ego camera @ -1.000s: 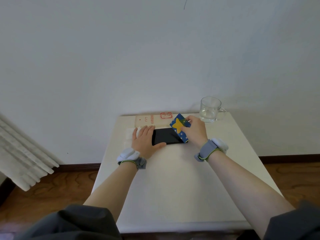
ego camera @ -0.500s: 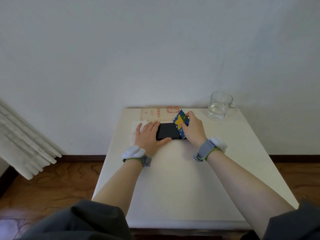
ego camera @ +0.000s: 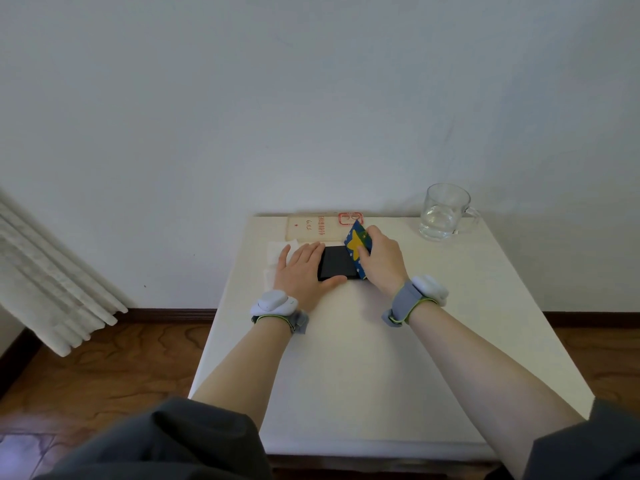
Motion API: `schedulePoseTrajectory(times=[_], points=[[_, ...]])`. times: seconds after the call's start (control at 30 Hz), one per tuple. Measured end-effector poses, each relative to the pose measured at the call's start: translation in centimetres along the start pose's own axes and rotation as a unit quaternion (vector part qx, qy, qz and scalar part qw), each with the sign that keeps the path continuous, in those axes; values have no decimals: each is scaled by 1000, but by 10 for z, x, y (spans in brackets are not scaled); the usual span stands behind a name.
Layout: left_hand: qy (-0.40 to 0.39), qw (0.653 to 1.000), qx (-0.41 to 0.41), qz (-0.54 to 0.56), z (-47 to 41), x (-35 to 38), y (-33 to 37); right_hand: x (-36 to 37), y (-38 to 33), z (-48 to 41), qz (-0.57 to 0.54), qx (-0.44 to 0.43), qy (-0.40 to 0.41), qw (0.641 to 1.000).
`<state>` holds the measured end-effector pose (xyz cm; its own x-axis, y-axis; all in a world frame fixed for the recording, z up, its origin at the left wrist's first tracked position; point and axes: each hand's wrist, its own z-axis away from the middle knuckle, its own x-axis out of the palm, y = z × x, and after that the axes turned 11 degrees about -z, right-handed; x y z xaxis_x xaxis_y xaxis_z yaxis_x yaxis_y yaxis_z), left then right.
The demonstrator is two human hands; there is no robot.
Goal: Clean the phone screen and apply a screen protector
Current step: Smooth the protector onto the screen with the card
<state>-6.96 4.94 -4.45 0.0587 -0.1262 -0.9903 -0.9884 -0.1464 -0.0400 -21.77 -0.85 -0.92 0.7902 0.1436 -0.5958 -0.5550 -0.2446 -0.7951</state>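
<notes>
A black phone (ego camera: 336,262) lies screen up at the far middle of the white table (ego camera: 363,358). My left hand (ego camera: 301,271) rests flat on its left end, fingers straight, thumb along the near edge. My right hand (ego camera: 382,261) grips a blue card with a yellow star (ego camera: 356,244), held on edge against the right part of the screen. The phone's right end is hidden behind the card and hand.
A white tissue (ego camera: 277,258) lies under and left of my left hand. A beige packet with red print (ego camera: 311,227) lies along the wall. A glass mug with some water (ego camera: 443,213) stands at the far right corner. A curtain (ego camera: 52,282) hangs at left.
The card and my right hand have slid left along the screen toward my left hand. The camera view has shifted, so the table sits further right in frame.
</notes>
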Motion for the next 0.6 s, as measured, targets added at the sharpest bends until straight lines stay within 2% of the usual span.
schedulePoseTrajectory(times=[0.13,0.33,0.6], points=[[7,1000,0,-5,1,0,0,4,-4,2,-7,-11,-8,1000],[0,1000,-1,-10,0,-1,1,-17,6,2,18,17,34,999],[-7,1000,2,-13,1,-2,1,-2,-2,2,26,-19,-10,999]])
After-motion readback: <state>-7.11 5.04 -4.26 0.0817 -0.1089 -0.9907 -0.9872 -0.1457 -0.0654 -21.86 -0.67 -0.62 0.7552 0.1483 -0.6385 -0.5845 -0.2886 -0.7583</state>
